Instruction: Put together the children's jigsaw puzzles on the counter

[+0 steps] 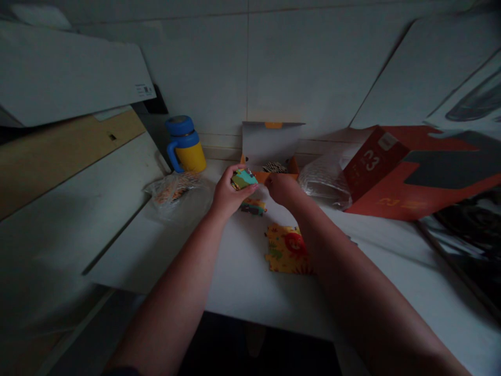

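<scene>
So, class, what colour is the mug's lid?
The lid is blue, as the head view shows.

Blue-and-yellow mug (191,155) upright near tiled wall (313,68); red box (381,183) right; labelled white panel (78,73) upper left.

The tabletop (238,266) was white. Beyond the left hand (230,192) and right hand (282,189) stood an open box (262,177), lid raised. Left of the left hand lay a clear plastic bag (172,192), with a blue and yellow mug (191,151) behind it. Right of the right hand lay crumpled clear plastic (325,180), then a red box (391,193). Nearer than both hands lay puzzle pieces (253,208) and, nearer yet, a joined lion puzzle (287,253).
</scene>
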Action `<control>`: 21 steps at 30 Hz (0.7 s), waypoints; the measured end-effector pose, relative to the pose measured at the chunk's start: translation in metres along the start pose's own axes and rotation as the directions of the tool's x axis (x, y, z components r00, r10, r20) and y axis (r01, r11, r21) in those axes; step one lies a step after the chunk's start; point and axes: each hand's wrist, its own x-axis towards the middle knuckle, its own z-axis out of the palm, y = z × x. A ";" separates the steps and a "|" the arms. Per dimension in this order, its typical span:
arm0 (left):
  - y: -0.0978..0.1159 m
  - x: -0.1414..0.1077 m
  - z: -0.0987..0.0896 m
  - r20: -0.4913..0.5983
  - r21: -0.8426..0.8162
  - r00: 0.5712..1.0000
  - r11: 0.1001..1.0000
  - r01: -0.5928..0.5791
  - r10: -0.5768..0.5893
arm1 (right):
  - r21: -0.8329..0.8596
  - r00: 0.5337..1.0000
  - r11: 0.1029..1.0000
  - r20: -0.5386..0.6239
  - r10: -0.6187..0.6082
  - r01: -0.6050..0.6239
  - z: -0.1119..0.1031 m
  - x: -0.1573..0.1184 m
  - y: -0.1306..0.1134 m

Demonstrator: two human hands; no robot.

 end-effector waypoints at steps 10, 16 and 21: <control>-0.016 -0.003 0.004 0.227 0.338 0.956 0.906 -0.256 0.185 | 0.653 0.995 0.756 0.045 -0.093 0.041 -0.011 0.000 0.010; -0.019 -0.003 0.004 0.267 0.361 0.946 0.891 -0.277 0.185 | 0.713 0.994 0.701 0.086 -0.067 -0.014 -0.007 0.004 0.012; -0.017 -0.005 0.005 0.262 0.410 0.954 0.878 -0.248 0.148 | 0.659 0.999 0.751 -0.015 -0.033 0.035 -0.005 0.005 0.009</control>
